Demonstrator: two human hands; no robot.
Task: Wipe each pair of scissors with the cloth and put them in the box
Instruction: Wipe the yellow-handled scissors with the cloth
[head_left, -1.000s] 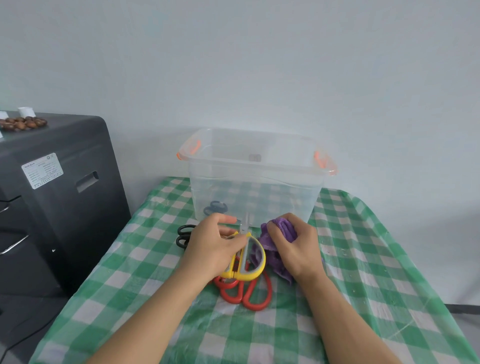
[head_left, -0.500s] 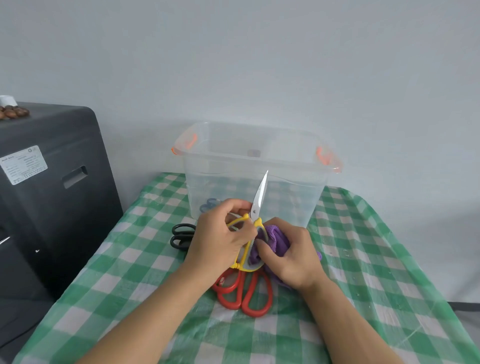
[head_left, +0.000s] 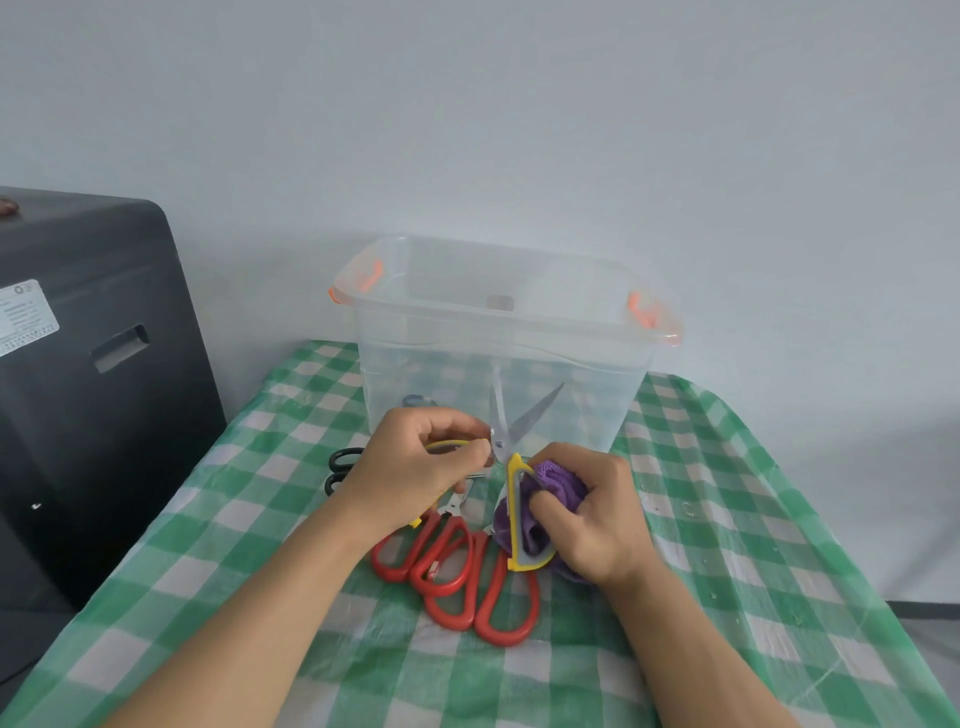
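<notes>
My left hand (head_left: 415, 467) grips one yellow loop of the yellow scissors (head_left: 514, 499), blades spread open before the clear box (head_left: 498, 374); my right hand (head_left: 592, 514) pinches the purple cloth (head_left: 535, 519) through the other loop, above the red scissors (head_left: 467, 577).

Scissors everywhere, one box!
One yellow pair (head_left: 514, 499), two red pairs (head_left: 467, 571), one black pair (head_left: 340, 467), one blue-handled pair (head_left: 415, 401) inside one box (head_left: 498, 332), one cloth (head_left: 550, 483).

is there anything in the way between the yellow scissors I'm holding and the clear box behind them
Nothing visible. The yellow scissors, held by the left hand and right hand with the purple cloth, sit just before the clear box, whose top is open. The red scissors lie nearer you.
</notes>
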